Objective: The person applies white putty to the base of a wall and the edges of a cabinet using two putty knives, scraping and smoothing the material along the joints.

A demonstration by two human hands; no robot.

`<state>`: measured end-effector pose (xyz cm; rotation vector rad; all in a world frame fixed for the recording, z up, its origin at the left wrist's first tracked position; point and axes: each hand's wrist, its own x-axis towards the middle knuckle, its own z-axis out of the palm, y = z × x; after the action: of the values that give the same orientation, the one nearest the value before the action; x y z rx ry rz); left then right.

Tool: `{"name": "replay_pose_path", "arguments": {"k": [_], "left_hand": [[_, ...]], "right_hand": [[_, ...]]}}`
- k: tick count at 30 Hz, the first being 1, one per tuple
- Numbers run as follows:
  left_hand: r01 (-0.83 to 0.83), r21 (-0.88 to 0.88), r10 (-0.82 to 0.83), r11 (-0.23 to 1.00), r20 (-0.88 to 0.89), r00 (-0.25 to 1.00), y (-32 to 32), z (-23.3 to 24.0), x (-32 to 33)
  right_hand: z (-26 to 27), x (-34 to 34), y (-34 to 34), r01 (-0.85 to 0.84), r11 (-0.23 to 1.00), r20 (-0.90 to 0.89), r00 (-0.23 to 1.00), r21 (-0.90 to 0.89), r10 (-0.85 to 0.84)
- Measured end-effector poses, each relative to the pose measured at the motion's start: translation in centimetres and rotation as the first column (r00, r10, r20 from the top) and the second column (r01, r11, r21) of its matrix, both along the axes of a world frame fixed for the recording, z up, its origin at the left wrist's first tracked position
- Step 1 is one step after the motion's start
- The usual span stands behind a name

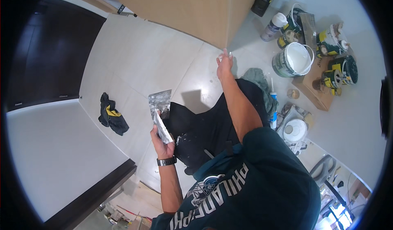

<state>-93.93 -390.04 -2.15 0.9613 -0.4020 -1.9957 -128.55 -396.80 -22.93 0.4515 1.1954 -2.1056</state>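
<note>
My left hand (162, 144) grips a flat metal spreader blade (160, 99) with grey-white smears. A second thin plate (162, 127), coated in white, lies across the same palm, with its handle hidden. My right hand (225, 65) stretches forward with its fingers apart and white residue on the fingertips. Its index fingertip appears at the lower corner of a light wood panel (196, 12); whether it touches is unclear. To the right of that hand stands a bucket (298, 58) of white paste.
Several paint tins and pails (342, 67) stand around a cardboard box (317, 92) by the right wall. A spray can (273, 27), a sealant cartridge (273, 110), a green cloth (261, 85) and a white lid (295, 131) lie close by. A black-yellow cloth item (113, 115) rests on the floor.
</note>
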Motion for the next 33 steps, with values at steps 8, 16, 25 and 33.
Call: {"name": "replay_pose_path", "arguments": {"k": [8, 16, 25, 33], "left_hand": [[0.019, -0.049, -0.016, 0.999, 0.05, 0.999, 0.7, 0.2, -0.6], [0.04, -0.12, -0.025, 0.992, 0.13, 0.991, 1.0, 0.5, -1.6], [0.074, -0.11, -0.057, 0.991, 0.155, 0.986, 1.3, 0.3, -2.4], [0.128, -0.123, -0.115, 0.984, 0.109, 0.987, 0.1, -1.2, -2.4]], "right_hand": [[1.7, -3.0, 3.7, -0.038, 0.989, 0.114, 0.992, -0.14, 0.054], [2.8, -2.8, 1.0, -0.032, 0.975, 0.165, 0.984, -0.22, 0.069], [3.7, -2.2, -0.3, 0.061, 0.961, 0.289, 0.957, -0.269, 0.02], [3.9, -3.1, -0.4, -0.044, 0.986, 0.184, 0.98, -0.161, 0.074]]}}
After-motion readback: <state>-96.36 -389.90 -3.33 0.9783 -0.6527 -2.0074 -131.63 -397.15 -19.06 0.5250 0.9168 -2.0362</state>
